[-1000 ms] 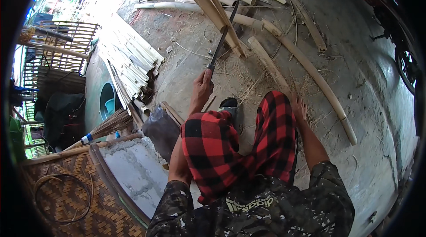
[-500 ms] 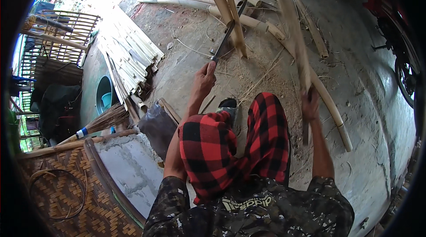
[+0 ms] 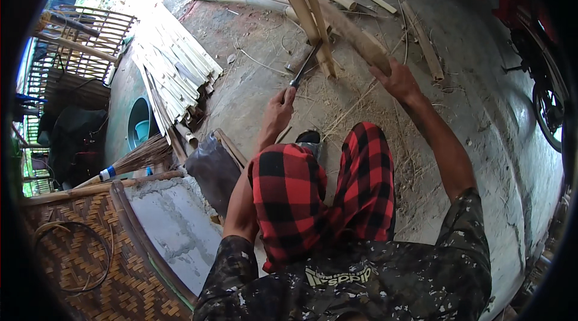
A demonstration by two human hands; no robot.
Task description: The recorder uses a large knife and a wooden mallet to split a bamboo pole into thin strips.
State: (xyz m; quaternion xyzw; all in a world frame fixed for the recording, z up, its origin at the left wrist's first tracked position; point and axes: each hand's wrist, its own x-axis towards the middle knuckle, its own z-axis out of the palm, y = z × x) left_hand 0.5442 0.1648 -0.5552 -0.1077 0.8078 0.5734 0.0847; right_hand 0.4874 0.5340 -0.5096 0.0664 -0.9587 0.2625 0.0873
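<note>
My left hand [image 3: 279, 110] is closed around the handle of a long knife, above my left knee. Its dark, narrow blade [image 3: 307, 63] slants up and away, its far end meeting two upright bamboo posts [image 3: 306, 8]; I cannot tell whether it touches them. My right hand [image 3: 398, 82], arm stretched forward, grips the near end of a bamboo piece [image 3: 364, 43]. That piece runs away to the left, its far part blurred and passing behind the posts. Shavings [image 3: 355, 107] are scattered on the floor between my feet and the posts.
Pale split bamboo strips [image 3: 174, 62] are stacked at left, beside a teal basin [image 3: 140, 122] and a broom [image 3: 141, 157]. More bamboo poles [image 3: 241, 0] lie at the back, with a half pole [image 3: 424, 44] to the right. A motorcycle [image 3: 542, 101] stands at far right.
My right hand has moved forward and left, swinging the bamboo across toward the posts. The long pole that lay beside it no longer shows there. The knife has turned slightly, its handle staying nearly put.
</note>
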